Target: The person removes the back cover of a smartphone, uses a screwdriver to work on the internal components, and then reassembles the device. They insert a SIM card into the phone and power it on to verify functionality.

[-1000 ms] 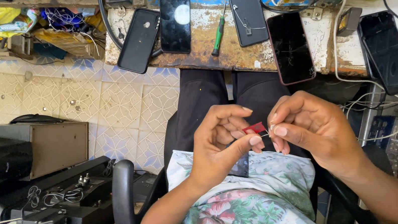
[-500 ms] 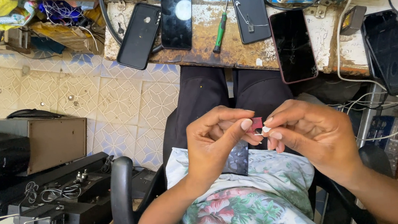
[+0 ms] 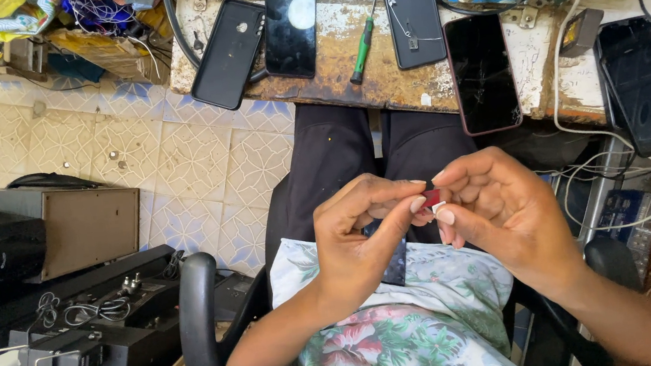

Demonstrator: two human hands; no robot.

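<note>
Red chip-sized piece [image 3: 431, 197], small and flat, sits pinched between the fingertips of both hands over the lap, just below the worktop edge. A second ago it showed more openly between the hands; now the fingers have closed in around it and only a sliver of red peeks out, with a pale bit just beneath it. The hands have also drawn a shade closer together, so the handling has become finer and tighter.

Going left to right: the left hand [image 3: 365, 232] curls with its thumb and forefinger tips pressing the piece from nine o'clock, its grip nearly shut on it. A dark flat object [image 3: 395, 261] lies under that hand, against the floral shirt [image 3: 399, 348]; what it is I cannot tell. The right hand [image 3: 503, 215] meets the piece from three o'clock, its forefinger and thumb closed on it and the other fingers loosely bent.

At twelve o'clock from the hands, the worktop [image 3: 344, 65] carries several dark phones, among them one with a cracked screen [image 3: 482, 73] nearest the right hand, and a green-handled screwdriver [image 3: 364, 44] to its left.
</note>
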